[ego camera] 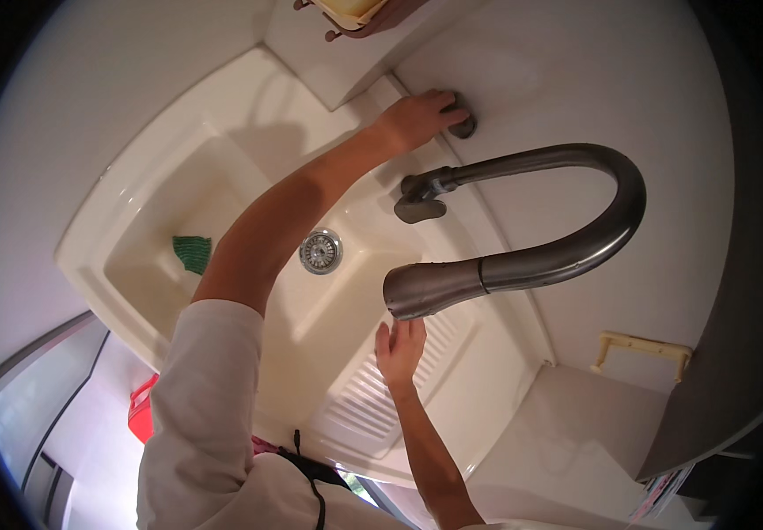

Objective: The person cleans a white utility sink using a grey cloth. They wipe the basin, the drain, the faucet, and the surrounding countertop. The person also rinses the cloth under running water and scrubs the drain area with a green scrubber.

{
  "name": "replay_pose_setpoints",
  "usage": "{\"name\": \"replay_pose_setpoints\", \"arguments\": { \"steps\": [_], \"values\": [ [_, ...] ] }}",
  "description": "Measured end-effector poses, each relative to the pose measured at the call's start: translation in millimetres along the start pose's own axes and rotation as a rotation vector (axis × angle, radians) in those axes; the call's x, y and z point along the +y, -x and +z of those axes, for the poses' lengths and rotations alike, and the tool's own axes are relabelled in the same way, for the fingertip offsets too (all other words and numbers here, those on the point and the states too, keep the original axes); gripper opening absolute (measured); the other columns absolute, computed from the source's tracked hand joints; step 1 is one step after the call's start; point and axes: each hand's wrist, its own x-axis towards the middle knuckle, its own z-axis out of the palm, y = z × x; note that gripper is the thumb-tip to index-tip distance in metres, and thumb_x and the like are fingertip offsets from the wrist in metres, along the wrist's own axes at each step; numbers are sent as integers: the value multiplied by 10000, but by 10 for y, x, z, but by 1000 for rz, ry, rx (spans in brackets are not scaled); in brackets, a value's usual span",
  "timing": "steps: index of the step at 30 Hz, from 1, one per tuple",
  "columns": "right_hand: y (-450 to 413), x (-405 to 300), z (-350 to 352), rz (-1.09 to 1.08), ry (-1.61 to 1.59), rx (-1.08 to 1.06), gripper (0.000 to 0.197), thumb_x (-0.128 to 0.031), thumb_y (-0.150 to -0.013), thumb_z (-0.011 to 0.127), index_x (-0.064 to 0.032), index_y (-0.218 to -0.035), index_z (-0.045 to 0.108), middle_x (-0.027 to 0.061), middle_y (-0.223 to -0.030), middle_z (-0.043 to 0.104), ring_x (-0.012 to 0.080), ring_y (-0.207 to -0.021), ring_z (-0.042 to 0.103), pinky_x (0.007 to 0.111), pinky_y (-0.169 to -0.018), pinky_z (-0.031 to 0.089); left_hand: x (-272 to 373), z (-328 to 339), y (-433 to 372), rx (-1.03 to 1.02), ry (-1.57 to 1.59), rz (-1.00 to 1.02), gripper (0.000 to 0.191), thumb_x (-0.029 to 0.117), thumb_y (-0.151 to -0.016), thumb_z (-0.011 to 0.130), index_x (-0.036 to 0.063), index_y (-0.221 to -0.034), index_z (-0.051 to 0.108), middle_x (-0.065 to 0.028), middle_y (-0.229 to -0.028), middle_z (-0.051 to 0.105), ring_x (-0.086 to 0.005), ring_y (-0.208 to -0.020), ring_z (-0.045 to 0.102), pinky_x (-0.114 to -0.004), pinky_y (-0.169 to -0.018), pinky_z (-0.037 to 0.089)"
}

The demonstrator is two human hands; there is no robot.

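Observation:
My left hand reaches across a cream-coloured sink. Its fingers curl over a dark metal knob at the wall behind the basin. My right hand is above the ribbed drainboard, holding nothing, its fingers apart. Its fingertips are partly hidden by the spray head of a dark metal gooseneck faucet. A single lever sits at the faucet's base. I cannot make out any water flowing. A strainer drain lies in the basin beside my left forearm.
A green scrubbing cloth lies in the basin, left of my forearm. A cream towel bar projects from the wall at right. A brown rack hangs at the top. A red plastic object shows beside my sleeve.

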Motion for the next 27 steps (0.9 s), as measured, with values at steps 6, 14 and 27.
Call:
{"name": "replay_pose_setpoints", "arguments": {
  "steps": [6,14,27],
  "values": [
    [4,-49,-22,-24,-7,19,428,-117,-826,670,6,-1228,587,252,-1414,486,455,-1266,476,529,-1053,380,42,115,90,-226,-121,351,408,93,-872,587,250,-1239,669,-12,-1351,534,-213,-1306,479,-368,-1034,460],
    [7,-72,5,0,-16,-8,445,-146,-851,657,-12,-1269,582,225,-1430,493,440,-1316,449,526,-1086,358,-171,-138,129,-426,-307,260,406,138,-799,663,251,-1187,703,-18,-1285,597,-233,-1203,571,-380,-961,501],
    [-12,-59,19,0,-41,41,438,-147,-851,674,-39,-1268,596,231,-1429,487,418,-1271,490,506,-1046,387,243,115,-40,-220,-58,221,413,105,-874,622,244,-1263,651,-10,-1413,499,-246,-1315,480,-363,-1049,470]
  ]
}}
